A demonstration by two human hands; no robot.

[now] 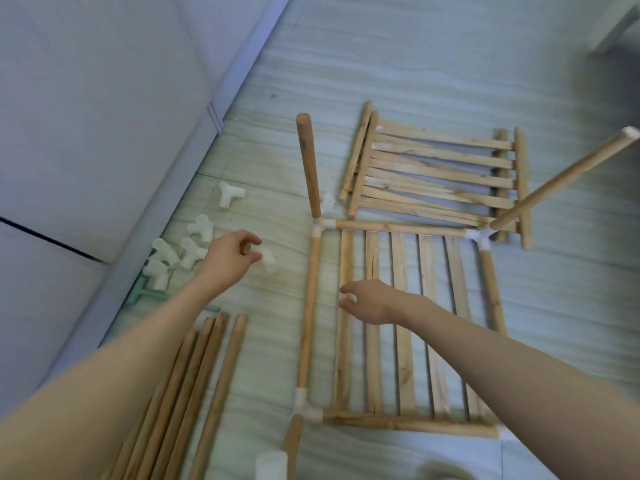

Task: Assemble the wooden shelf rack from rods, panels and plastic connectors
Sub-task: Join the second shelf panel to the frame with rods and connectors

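Note:
A slatted wooden panel (405, 327) lies on the floor, framed by rods joined with white plastic connectors (323, 226). Upright rods rise from its corners, one at the far left (308, 164) and one at the far right (561, 181). My left hand (230, 256) pinches a white connector (268, 261) just above the floor, left of the frame. My right hand (370, 301) hovers over the panel's left slats with its fingers curled around a small white piece (347, 300). A pile of loose white connectors (180, 251) lies to the left.
A second slatted panel (440, 174) lies beyond the frame. Several loose rods (194, 386) lie in a bundle at the lower left. A pale wall and skirting run along the left. A white connector (272, 464) sits at the bottom edge, a green plastic piece (145, 294) near the skirting.

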